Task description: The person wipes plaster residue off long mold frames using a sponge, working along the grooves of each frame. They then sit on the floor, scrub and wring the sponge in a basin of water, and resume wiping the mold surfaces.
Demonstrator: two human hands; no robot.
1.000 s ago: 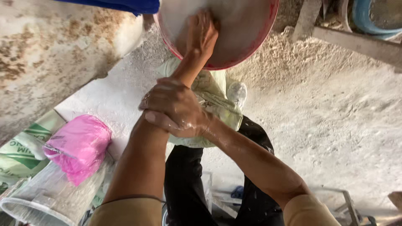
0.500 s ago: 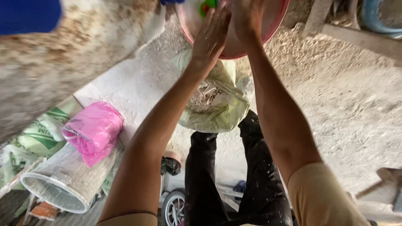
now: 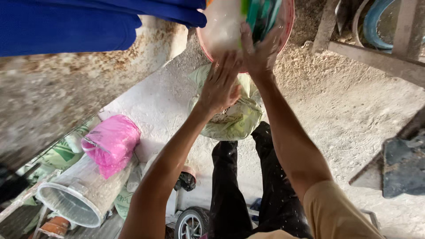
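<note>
Dust-coated floor carries a crumpled pink plastic bag (image 3: 110, 144) lying on a clear ribbed cylinder (image 3: 79, 197). Left hand (image 3: 220, 84) hangs released, fingers spread, below the round pink basin (image 3: 287, 20); right hand (image 3: 261, 51) presses flat on its rim, grasping nothing. The basin, only pressed, could tip and spill onto the pale green sack (image 3: 234, 119) beneath.

round pink basin (image 3: 283, 26) at the top, milky white inside, with blurred green-striped cloth (image 3: 261, 15) in it.

Bright daylight, motion blur, wide-angle distortion at edges
</note>
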